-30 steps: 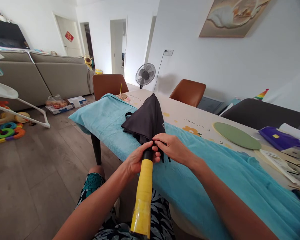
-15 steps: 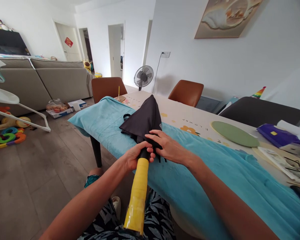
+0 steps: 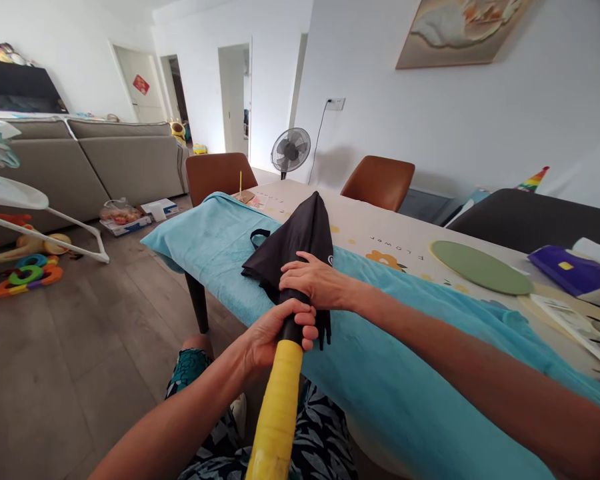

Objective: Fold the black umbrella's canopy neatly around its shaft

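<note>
Yellow handle (image 3: 275, 420) end cut off at bottom edge.

One folded black fabric umbrella (image 3: 295, 243) with one yellow wrapped handle (image 3: 276, 417). One teal fleece blanket (image 3: 380, 347) over one long cream table (image 3: 380, 233). Two brown leather chairs (image 3: 220, 175) (image 3: 379, 181). One grey standing fan (image 3: 291, 149). One oval green placemat (image 3: 480, 268). One framed painting (image 3: 460, 30). One grey fabric sofa (image 3: 105, 157). Two bare hands (image 3: 267, 337) (image 3: 315, 283).
</note>
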`<state>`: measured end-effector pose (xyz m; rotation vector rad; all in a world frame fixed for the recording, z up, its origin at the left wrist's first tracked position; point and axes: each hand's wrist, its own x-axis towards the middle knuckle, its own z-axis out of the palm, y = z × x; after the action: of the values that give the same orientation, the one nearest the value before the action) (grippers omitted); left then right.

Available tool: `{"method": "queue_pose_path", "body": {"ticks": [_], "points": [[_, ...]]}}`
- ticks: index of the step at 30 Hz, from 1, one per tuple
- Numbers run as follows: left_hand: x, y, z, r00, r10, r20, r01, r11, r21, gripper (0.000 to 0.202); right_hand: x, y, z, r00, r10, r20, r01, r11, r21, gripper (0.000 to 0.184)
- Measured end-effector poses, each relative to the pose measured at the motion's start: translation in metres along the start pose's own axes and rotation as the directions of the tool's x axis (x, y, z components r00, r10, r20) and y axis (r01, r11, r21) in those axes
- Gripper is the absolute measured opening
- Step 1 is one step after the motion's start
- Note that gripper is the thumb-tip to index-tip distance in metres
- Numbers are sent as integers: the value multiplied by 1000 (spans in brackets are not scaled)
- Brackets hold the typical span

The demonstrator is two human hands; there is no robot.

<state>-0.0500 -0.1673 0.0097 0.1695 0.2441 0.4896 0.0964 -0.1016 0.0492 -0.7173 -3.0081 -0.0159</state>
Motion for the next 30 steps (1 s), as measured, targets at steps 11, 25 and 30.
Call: {"method": "queue_pose_path", "body": {"ticks": [11, 25, 30], "points": [[-17, 20, 7, 931, 227, -285, -18, 811, 585, 26, 17, -10, -18, 979, -8, 205, 18, 999, -46, 9], [-15, 28, 2, 929, 161, -332, -30, 929, 369, 11, -3, -18, -44, 962, 272, -17, -255, 919, 301, 54], [-17, 26, -5, 957, 211, -199, -198, 977, 84, 4, -36, -19, -54, 769, 572, -285, -427, 792, 437, 43]]}}
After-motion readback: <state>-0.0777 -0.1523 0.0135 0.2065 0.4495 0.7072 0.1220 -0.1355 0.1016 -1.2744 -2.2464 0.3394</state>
